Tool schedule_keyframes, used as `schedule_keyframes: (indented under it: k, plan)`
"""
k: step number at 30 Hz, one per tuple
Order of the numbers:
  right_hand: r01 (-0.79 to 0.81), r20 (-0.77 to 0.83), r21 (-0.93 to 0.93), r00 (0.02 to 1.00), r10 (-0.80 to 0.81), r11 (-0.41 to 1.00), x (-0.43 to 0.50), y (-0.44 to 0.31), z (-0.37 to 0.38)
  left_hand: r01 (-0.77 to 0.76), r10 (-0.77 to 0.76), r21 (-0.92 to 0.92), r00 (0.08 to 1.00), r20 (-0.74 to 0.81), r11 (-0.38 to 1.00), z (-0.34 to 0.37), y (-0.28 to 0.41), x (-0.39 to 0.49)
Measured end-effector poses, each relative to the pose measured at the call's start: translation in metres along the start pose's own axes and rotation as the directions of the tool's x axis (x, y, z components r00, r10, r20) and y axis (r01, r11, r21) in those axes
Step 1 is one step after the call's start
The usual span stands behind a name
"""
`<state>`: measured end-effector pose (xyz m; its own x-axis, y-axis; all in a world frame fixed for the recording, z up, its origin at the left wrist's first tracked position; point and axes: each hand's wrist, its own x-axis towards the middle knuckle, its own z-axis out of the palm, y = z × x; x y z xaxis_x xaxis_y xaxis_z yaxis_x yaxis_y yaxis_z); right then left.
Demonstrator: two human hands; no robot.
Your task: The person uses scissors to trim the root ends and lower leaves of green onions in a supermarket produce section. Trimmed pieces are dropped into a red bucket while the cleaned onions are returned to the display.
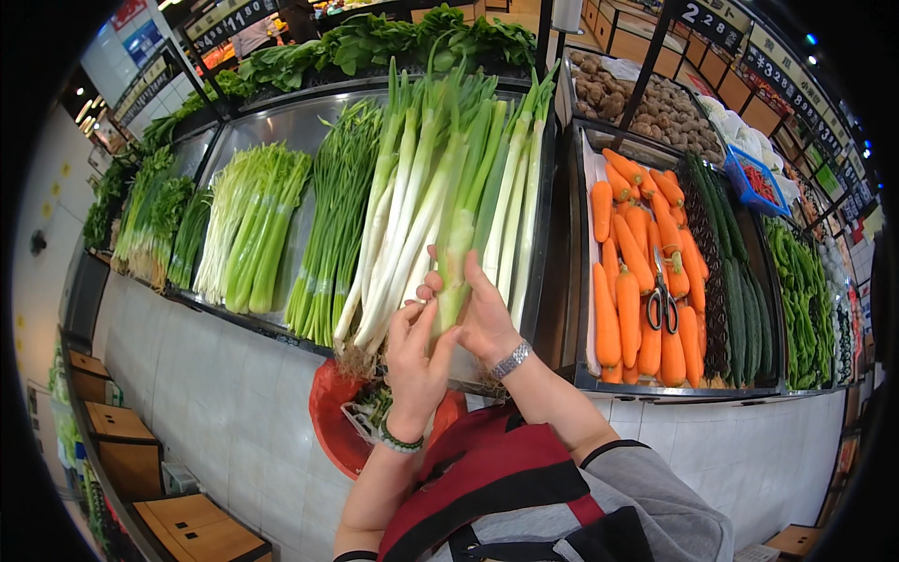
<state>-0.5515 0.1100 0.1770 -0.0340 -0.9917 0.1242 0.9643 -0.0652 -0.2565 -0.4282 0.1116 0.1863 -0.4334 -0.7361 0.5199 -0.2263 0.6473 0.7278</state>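
My right hand (488,309), with a metal-band watch at the wrist, holds a thick pale-green stalk vegetable (454,270) from its right side. The stalk stands nearly upright and is slightly blurred; its exact kind is hard to tell. At its lower end the fingers of my left hand (414,362) grip the stalk, and a beaded bracelet circles that wrist. Behind both hands, long white-stemmed scallions (404,232) lie in a metal display tray (274,119). Bundles of thin green stems (336,211) and taped celery (263,246) lie farther left.
Carrots (635,246) fill a bin on the right, with black-handled scissors (661,305) lying on them. Cucumbers (744,323) sit beside these, and potatoes (653,102) behind. A red tub (330,421) with green scraps stands on the floor below the tray's edge.
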Motion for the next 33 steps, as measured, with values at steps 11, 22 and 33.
schedule_keyframes:
  k: [11, 22, 33]
  plan:
    - [-0.102, -0.063, -0.133, 0.994, 0.094, 0.986, -0.004, 0.005, 0.000, 0.207, -0.198, -0.157, 0.978, 0.066, 0.966, -0.019, -0.012, 0.010]
    - [0.101, 0.023, -0.212, 0.995, -0.098, 0.972, -0.001, 0.021, -0.005, 0.049, -0.048, -0.004, 0.959, -0.280, 0.999, 0.008, -0.009, 0.001]
    - [0.100, -0.008, -0.038, 0.995, -0.101, 0.994, -0.003, 0.011, -0.015, -0.277, 0.317, 0.466, 0.949, -0.007, 0.840, 0.003, -0.002, -0.008]
